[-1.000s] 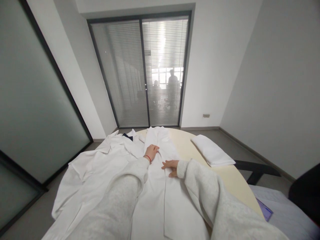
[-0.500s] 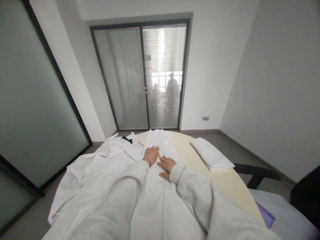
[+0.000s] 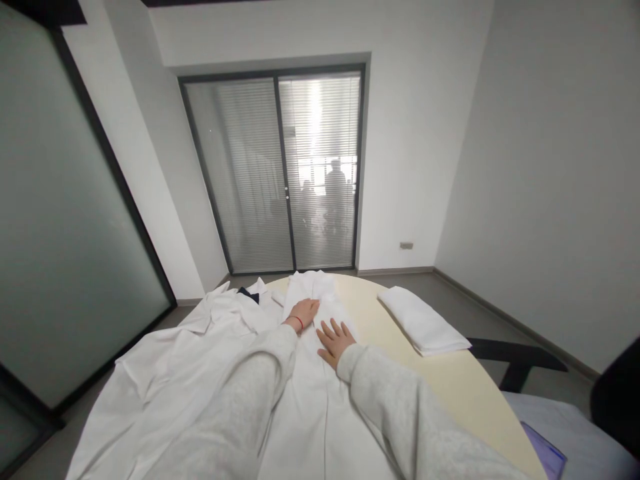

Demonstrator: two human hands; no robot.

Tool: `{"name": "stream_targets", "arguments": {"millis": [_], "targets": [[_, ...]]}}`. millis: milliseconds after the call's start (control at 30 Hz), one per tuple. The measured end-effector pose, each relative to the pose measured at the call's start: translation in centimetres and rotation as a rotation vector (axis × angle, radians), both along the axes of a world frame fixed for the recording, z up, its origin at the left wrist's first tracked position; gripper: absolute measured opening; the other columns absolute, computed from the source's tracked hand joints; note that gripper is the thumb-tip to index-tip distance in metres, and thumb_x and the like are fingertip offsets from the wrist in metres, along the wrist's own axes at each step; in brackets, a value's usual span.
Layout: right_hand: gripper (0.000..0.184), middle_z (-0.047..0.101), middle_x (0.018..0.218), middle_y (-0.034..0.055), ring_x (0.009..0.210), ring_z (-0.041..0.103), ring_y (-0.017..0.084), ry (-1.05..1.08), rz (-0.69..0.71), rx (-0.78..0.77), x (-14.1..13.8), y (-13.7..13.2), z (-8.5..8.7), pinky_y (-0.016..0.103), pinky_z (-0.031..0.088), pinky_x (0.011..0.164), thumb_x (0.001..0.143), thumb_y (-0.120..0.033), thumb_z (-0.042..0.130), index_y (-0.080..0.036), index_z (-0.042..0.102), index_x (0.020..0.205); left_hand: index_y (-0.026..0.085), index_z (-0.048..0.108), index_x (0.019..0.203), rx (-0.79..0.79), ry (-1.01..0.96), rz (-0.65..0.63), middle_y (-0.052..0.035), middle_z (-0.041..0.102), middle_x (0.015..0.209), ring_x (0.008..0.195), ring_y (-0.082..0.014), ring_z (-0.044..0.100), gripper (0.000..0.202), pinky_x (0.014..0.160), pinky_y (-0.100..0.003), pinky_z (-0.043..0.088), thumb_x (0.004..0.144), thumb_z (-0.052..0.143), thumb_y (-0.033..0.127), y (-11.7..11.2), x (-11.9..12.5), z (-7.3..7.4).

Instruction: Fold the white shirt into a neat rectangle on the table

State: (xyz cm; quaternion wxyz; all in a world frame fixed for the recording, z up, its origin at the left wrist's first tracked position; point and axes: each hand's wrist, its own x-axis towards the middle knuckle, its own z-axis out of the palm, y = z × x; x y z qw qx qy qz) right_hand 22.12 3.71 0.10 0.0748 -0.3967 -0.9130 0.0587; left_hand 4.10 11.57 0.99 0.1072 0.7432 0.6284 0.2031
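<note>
pressing down flat, my left hand (image 3: pixel 303 312) lies on the white coat (image 3: pixel 320 400) that is spread out on the round worktop (image 3: pixel 465 380). its fingers are straight and it holds nothing. a thin red string sits on that wrist. my right hand (image 3: pixel 336 341) lies flat on the same coat too, just beside the left one and a bit nearer to me. its fingers are spread wide and the grip is loose, with nothing held in it.

the coat runs in a long strip from close to me up to the far edge of the worktop, right in the middle. both of my hands are on its far part. my arms have soft pale grey sleeves (image 3: pixel 400 413) that reach down to my wrists.

to my left, more white cloth (image 3: pixel 165 373) lies loose and wrinkly, and some of it hangs over the worktop's edge. a small dark bit (image 3: pixel 246 293) peeks out near its far end. i cannot tell what it is.

to my right, a folded white cloth (image 3: pixel 423 322) sits neat on the bare cream top, well apart from my hands. past it, the dark arm of a chair (image 3: pixel 515 353) pokes out. low at the right there is a little purple thing (image 3: pixel 547 452) by the worktop's edge.

far ahead is a glass door with blinds (image 3: pixel 280 173). dark shapes of people (image 3: pixel 334 200) show through it.
</note>
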Motion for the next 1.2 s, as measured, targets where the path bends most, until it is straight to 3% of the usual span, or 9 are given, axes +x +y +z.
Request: {"name": "stream_targets", "arguments": {"millis": [200,367,467,600,767,900,1033,1100,1200], "targets": [[0.06,0.009,0.148,0.0031,0.135,0.001,0.029,-0.038,0.032,-0.039,0.1,-0.1,-0.9,0.054,0.0,0.105,0.087,-0.054,0.021,-0.028,0.019,0.141,0.017,0.064,0.103,-0.001,-0.208,0.072,-0.0053,0.063,0.112,0.104,-0.0167,0.056,0.037,0.089,-0.026,0.041,0.087,0.035,0.033,3.4,0.3,-0.6],[0.058,0.009,0.148,0.0028,0.135,0.002,0.029,-0.02,0.047,-0.036,0.1,0.0,-0.8,0.055,0.0,0.105,0.087,-0.054,0.021,-0.03,0.019,0.14,0.012,0.062,0.105,0.091,-0.252,0.15,-0.0084,0.061,0.114,0.106,-0.015,0.053,0.039,0.092,-0.025,0.038,0.089,0.029,0.026,3.5,0.3,-1.5],[0.059,0.01,0.148,0.0037,0.134,0.002,0.03,-0.028,0.043,-0.058,0.1,0.0,-0.6,0.055,-0.001,0.104,0.087,-0.053,0.023,-0.029,0.02,0.14,0.015,0.06,0.108,0.177,-0.137,0.191,-0.0081,0.056,0.119,0.111,-0.0176,0.047,0.038,0.097,-0.031,0.032,0.09,0.029,0.027,2.7,0.5,-1.9],[0.058,0.011,0.148,0.0035,0.135,0.003,0.03,-0.024,0.033,-0.073,0.0,0.0,-0.4,0.055,-0.001,0.104,0.086,-0.052,0.025,-0.03,0.022,0.14,0.02,0.06,0.107,0.188,0.114,0.277,-0.0084,0.057,0.116,0.111,-0.0243,0.043,0.034,0.092,-0.04,0.035,0.088,0.035,0.033,1.5,0.8,-2.2],[0.071,0.011,0.147,0.0082,0.134,0.005,0.03,0.015,-0.042,-0.081,-0.1,0.2,-0.9,0.051,0.005,0.107,0.082,-0.055,0.033,-0.019,0.019,0.141,0.021,0.06,0.106,0.157,0.137,0.286,-0.0074,0.051,0.125,0.115,-0.0235,0.041,0.033,0.094,-0.04,0.033,0.087,0.037,0.035,1.5,0.1,-1.9],[0.075,0.026,0.143,0.0139,0.131,0.021,0.031,0.019,-0.04,-0.154,0.3,2.8,-0.4,0.045,0.02,0.105,0.071,-0.053,0.054,-0.014,0.039,0.133,0.016,0.054,0.115,0.198,-0.007,0.341,-0.01,0.052,0.123,0.116,-0.0189,0.043,0.036,0.099,-0.032,0.029,0.086,0.037,0.028,2.2,-2.5,-1.0],[0.037,0.066,0.102,0.0081,0.096,0.06,0.022,0.03,-0.105,-0.321,0.1,7.5,2.1,0.033,0.044,0.085,0.074,-0.036,0.056,-0.02,0.064,0.107,0.017,0.049,0.123,0.103,0.04,0.388,-0.0112,0.04,0.136,0.125,-0.0218,0.034,0.042,0.101,-0.036,0.027,0.084,0.04,0.031,2.1,-4.6,-1.3],[0.029,0.069,0.086,0.0051,0.083,0.063,0.019,0.098,-0.192,-0.261,-0.5,9.4,3.0,0.03,0.046,0.078,0.078,-0.032,0.05,-0.022,0.065,0.101,0.023,0.047,0.125,0.021,0.122,0.328,-0.0091,0.033,0.14,0.128,-0.0237,0.029,0.044,0.102,-0.04,0.025,0.082,0.043,0.033,1.7,-4.7,-2.0],[0.033,0.064,0.104,0.0096,0.101,0.056,0.022,0.16,-0.283,-0.102,-1.4,10.9,2.5,0.034,0.04,0.086,0.079,-0.028,0.047,-0.021,0.061,0.109,0.033,0.046,0.126,-0.011,0.205,0.258,-0.0041,0.024,0.145,0.132,-0.0252,0.02,0.043,0.103,-0.046,0.019,0.083,0.041,0.035,1.2,-4.2,-2.9]]}}
